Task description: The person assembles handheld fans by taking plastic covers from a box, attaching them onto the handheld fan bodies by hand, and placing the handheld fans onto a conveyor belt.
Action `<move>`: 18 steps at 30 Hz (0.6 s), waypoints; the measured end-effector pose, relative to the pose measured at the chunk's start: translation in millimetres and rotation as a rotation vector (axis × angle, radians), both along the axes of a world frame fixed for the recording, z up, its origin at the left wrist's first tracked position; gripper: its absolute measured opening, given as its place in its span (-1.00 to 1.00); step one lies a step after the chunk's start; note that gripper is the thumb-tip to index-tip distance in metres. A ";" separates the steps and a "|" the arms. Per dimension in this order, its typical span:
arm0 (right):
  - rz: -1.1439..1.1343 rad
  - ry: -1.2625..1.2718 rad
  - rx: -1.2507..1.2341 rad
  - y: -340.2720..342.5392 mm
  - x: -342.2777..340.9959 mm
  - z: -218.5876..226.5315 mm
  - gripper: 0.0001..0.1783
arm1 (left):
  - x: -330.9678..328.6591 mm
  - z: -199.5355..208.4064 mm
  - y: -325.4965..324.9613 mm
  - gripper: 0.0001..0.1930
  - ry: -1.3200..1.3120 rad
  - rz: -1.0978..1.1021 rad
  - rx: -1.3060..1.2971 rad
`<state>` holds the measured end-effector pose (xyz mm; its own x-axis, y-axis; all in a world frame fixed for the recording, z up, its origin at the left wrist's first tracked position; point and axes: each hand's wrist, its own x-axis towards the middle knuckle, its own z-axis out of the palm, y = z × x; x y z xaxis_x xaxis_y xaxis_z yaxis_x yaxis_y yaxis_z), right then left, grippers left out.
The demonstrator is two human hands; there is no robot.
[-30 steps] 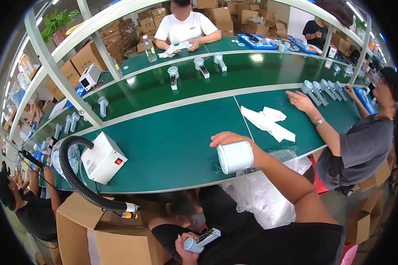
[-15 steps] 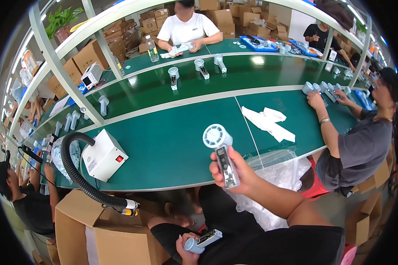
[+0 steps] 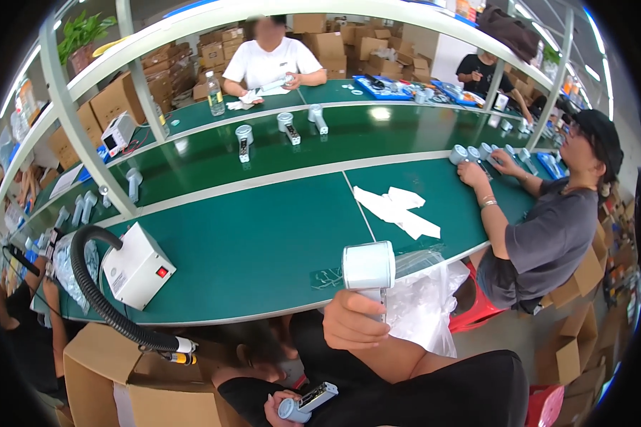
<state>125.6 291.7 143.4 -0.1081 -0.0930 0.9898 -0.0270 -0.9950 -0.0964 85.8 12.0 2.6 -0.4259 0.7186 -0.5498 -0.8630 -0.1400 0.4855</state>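
My right hand (image 3: 352, 320) is closed around the handle of a light-blue handheld fan (image 3: 368, 265), raised over the near edge of the green table. The round head points up with its side toward me; my fingers hide most of the handle. Low down by my lap, my left hand (image 3: 272, 411) grips a second handheld fan (image 3: 293, 410). That one lies tilted, its handle pointing up and right, with dark inner parts showing along an uncovered side.
White cloths (image 3: 399, 212) lie on the green table (image 3: 263, 235). To the left stands a white machine (image 3: 137, 267) with a black hose (image 3: 85, 285) above an open carton (image 3: 178, 409). Several fans (image 3: 288, 128) rest on the belt. A co-worker (image 3: 548, 213) handles fans at right.
My right hand has turned its fan, so the grille face and open handle side no longer show. My left hand keeps its fan. The whole view has shifted, moving the scene leftward.
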 end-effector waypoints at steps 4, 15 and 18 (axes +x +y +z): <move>0.005 -0.050 -0.023 -5.8 5.8 6.7 -0.84 | -0.3 8.2 3.8 -0.50 -0.035 0.002 -0.063; -0.203 -0.290 -0.056 -4.7 10.3 -2.7 -0.64 | -3.7 -1.1 -0.1 -0.48 0.002 0.060 -0.019; -0.604 -0.986 0.093 27.0 57.5 11.8 -0.45 | -10.4 -22.2 -6.2 -0.45 0.049 0.071 0.120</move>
<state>183.0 318.7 155.2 -0.8805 0.1688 0.4430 -0.3674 -0.8336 -0.4125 75.3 5.8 -19.5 -0.5019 0.7452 -0.4390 -0.8245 -0.2590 0.5031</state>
